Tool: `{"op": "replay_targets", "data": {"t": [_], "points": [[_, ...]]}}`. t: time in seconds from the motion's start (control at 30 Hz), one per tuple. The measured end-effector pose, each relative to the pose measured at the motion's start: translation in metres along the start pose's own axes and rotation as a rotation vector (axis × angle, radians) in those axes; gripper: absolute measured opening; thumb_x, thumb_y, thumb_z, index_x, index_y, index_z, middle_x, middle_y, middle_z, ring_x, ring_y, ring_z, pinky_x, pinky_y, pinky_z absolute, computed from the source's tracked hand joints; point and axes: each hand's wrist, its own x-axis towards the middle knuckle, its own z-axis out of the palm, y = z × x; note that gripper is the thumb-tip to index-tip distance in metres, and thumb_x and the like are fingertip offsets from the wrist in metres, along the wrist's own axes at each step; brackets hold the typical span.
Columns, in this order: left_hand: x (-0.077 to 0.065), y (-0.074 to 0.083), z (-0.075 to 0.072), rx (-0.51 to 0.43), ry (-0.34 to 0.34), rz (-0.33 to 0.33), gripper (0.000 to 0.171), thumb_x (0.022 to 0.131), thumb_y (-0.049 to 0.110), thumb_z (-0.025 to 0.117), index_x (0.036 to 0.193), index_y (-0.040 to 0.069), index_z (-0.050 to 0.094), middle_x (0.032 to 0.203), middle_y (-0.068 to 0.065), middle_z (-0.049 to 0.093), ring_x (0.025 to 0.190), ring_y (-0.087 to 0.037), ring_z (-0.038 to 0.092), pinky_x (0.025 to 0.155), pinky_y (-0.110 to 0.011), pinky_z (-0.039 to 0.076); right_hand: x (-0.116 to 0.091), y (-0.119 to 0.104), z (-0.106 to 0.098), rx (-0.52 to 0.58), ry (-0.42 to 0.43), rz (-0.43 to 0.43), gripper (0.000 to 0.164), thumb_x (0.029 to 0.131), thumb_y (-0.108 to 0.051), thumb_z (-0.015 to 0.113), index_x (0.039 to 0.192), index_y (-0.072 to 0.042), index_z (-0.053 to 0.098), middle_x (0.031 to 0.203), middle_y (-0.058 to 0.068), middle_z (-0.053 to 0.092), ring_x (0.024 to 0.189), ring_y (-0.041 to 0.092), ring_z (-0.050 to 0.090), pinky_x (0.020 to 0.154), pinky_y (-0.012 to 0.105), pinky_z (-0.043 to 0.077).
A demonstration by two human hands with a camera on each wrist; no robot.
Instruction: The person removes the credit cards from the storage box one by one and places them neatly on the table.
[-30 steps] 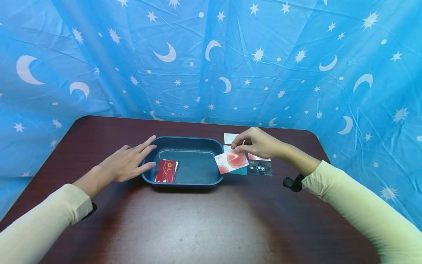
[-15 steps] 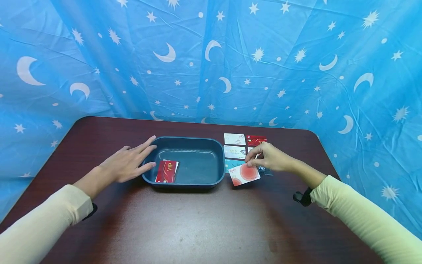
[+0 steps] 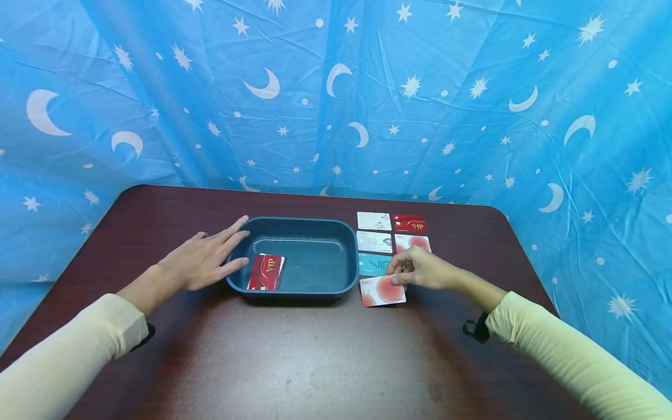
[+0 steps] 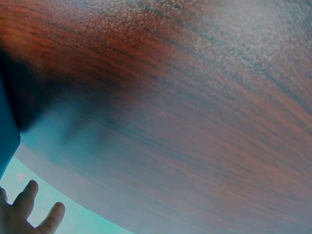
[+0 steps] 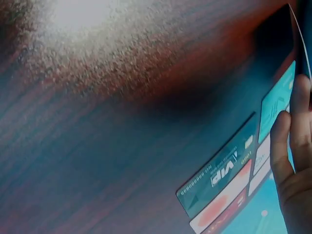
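Observation:
My right hand (image 3: 424, 268) pinches a white plastic card with red circles (image 3: 383, 290) by its upper right corner. The card is low over the table, just in front of a teal VIP card (image 3: 374, 264) and right of the dark blue tray (image 3: 346, 286). In the right wrist view a dark VIP card (image 5: 219, 170) lies beside the hand; in the head view the hand hides it. My left hand (image 3: 202, 259) is at the tray's left rim, fingers straight and spread. Inside the tray, a red VIP card (image 3: 265, 272) lies over a white-edged card.
Behind the teal card, more cards lie in two columns: a white VIP card (image 3: 374, 241), a white patterned card (image 3: 374, 220), a red VIP card (image 3: 410, 223) and another red-circle card (image 3: 412, 242). A blue star-and-moon curtain (image 3: 336, 116) hangs behind the brown table (image 3: 294, 361).
My right hand has carried the red-circle card from beside the tray's right rim, first rightward, then nearer to me and lower, in front of the teal card. The left hand has stayed still.

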Motion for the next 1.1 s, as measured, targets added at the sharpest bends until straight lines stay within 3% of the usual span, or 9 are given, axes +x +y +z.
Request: {"op": "replay_targets", "data": {"t": [0.4,1.1], "points": [[0.0,0.0,-0.001,0.003,0.001,0.004,0.073,0.098,0.051,0.051,0.152,0.003,0.037,0.163,-0.019,0.021,0.124,-0.037,0.058,0.098,-0.066,0.042,0.003,0.006,0.013,-0.057,0.021,0.024,0.015,0.085,-0.009,0.079,0.096,-0.004,0.071,0.078,-0.002,0.067,0.066,0.013,0.06,0.064,0.026,0.056],[-0.001,0.0,-0.001,0.004,0.0,0.007,0.073,0.098,0.051,0.05,0.152,0.003,0.038,0.163,-0.019,0.02,0.124,-0.037,0.058,0.098,-0.066,0.042,0.005,0.004,0.019,-0.149,0.051,0.064,0.021,0.085,-0.013,0.079,0.102,-0.004,0.07,0.08,-0.004,0.065,0.068,0.012,0.061,0.063,0.024,0.055]]}}
